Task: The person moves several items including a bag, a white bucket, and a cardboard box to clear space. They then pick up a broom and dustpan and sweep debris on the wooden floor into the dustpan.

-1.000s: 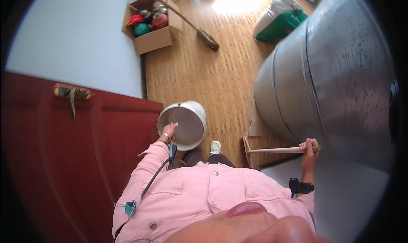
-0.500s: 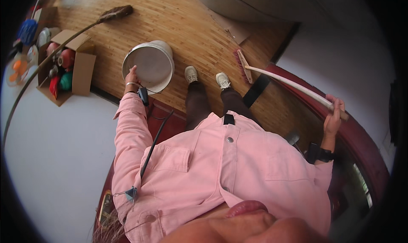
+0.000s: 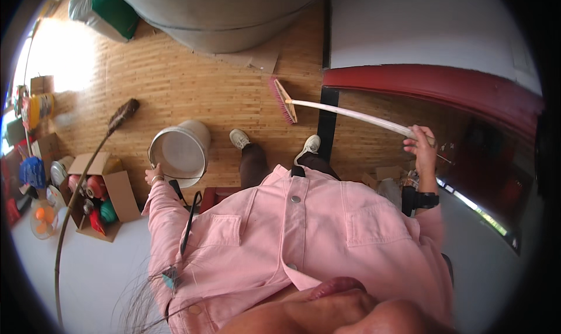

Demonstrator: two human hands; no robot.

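At the left, my left hand (image 3: 154,174) is closed at the near side of a whitish plastic bucket (image 3: 199,136), where its rim and thin wire handle meet. The bucket tilts so that its opening faces me. Whether the fingers grip the rim or the wire, I cannot tell. My right hand (image 3: 423,146) is wrapped round the end of a long pale broom handle (image 3: 356,114), out to the right. This handle slopes down to the broom's wooden head with reddish bristles (image 3: 283,100), close to the floor beyond my feet.
A large grey rounded container (image 3: 228,24) stands on the wooden floor (image 3: 228,83) ahead. Leftward are an open cardboard box (image 3: 121,197) of colourful items and a long stick (image 3: 87,173) with a dark, shaggy end. A dark red sill (image 3: 421,80) runs along the right.
My view has turned, bringing more of the grey container and a green bag into sight. My feet have shifted. Both hands keep hold of the bucket and the broom.
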